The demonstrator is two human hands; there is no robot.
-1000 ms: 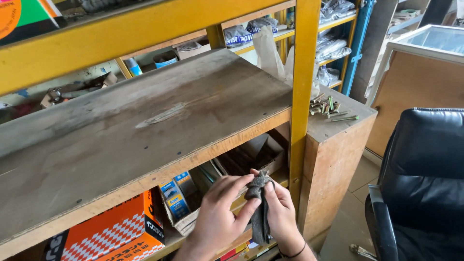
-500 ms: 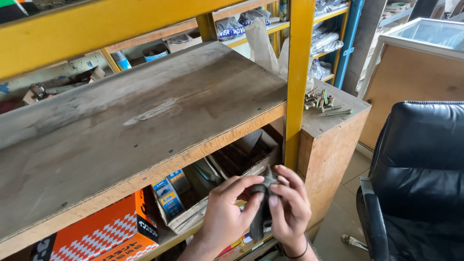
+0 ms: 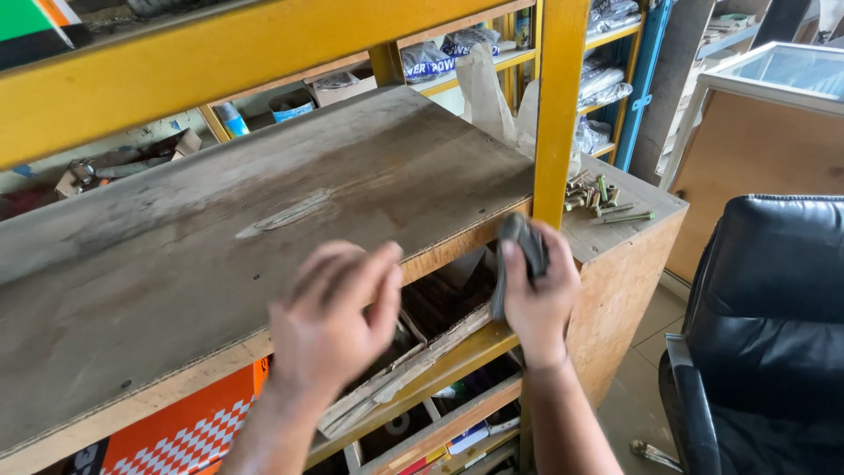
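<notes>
Rag hangs vertical, frame center-right, pinched in right hand. Left hand raised, blurred, fingers loosely together, empty.

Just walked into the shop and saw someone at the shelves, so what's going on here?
A person stands at a yellow shelf rack. Their right hand grips a dark grey cloth by the front edge of the worn wooden shelf. The left hand hovers open, holding nothing. Loose bolts lie on a wooden cabinet nearby.
</notes>
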